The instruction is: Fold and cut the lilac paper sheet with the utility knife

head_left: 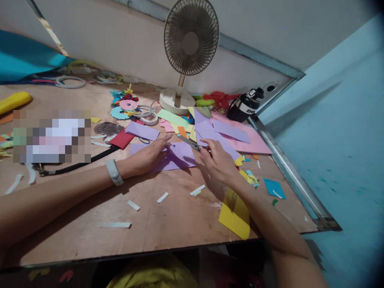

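Observation:
My left hand (156, 152) lies across a sheet of purple paper (184, 154), its fingers stretched out and pointing right. Between the fingers of my right hand (217, 158) is a utility knife (192, 144), its grey blade end pointing left above the sheet's upper right part. Whether the blade touches the paper I cannot tell. A folded purple piece (142, 131) rests beyond my left hand, partly over a red piece (123, 138). More purple sheets (207, 130) lie beyond the knife, partly on pink paper (258, 140).
A fan (177, 102) stands at the back, with a black bottle (244, 106) to its right. Tape rolls (149, 118) and paper cutouts (129, 105) lie left of it. White strips (163, 197) and a yellow piece (235, 214) lie near the table's front edge (135, 256).

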Available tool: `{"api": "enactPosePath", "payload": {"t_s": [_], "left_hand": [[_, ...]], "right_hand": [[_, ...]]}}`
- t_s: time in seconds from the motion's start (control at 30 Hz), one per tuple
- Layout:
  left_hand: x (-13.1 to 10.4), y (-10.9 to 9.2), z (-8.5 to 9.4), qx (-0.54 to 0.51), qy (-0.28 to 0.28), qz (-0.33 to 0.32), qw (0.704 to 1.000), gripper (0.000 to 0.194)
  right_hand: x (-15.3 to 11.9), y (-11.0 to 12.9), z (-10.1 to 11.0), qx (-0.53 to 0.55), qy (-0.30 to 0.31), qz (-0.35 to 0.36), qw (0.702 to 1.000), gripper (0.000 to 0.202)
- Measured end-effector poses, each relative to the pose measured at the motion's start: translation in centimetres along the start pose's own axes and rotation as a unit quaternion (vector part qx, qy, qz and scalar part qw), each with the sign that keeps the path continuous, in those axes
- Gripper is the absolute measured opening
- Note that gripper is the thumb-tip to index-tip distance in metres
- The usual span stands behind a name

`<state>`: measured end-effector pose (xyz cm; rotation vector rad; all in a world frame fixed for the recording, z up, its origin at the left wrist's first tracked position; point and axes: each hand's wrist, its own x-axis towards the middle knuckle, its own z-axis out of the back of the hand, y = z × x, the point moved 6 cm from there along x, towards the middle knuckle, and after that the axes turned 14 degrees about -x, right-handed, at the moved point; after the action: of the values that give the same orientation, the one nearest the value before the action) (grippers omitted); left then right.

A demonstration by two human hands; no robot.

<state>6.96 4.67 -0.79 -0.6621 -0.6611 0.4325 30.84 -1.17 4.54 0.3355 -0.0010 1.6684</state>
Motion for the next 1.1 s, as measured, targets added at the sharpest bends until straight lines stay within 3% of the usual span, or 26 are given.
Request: {"api": "enactPosePath", "payload": {"t_s": [0.23, 0.33, 0.53, 0.87, 1.1], "left_hand": [[0.0, 0.0, 0.3, -0.002, -0.012, 0.011, 1.0, 0.063], [0.0, -0.2, 0.4, 0.008, -0.014, 0.001, 1.0, 0.064], [0.1, -0.7, 0.4, 0.007, -0.009, 0.01, 1.0, 0.061], [0.3, -1.3, 0.4, 0.037, -0.001, -0.039, 0.999, 0.067], [-1.4, -2.6, 2.5, 0.16, 0.07, 0.033, 0.984, 0.065]], "right_hand": [[-1.5, -0.1, -2.1, -0.103, 0.096, 0.002, 0.99, 0.034], [-2.1, 0.6, -2.0, -0.079, 0.12, 0.061, 0.988, 0.04], [-2.5, 1.1, -2.0, 0.028, 0.157, 0.159, 0.974, 0.031], [-3.1, 2.2, -2.6, 0.059, 0.095, 0.176, 0.978, 0.028], [-3.1, 2.1, -2.6, 0.062, 0.075, 0.176, 0.98, 0.024]]}}
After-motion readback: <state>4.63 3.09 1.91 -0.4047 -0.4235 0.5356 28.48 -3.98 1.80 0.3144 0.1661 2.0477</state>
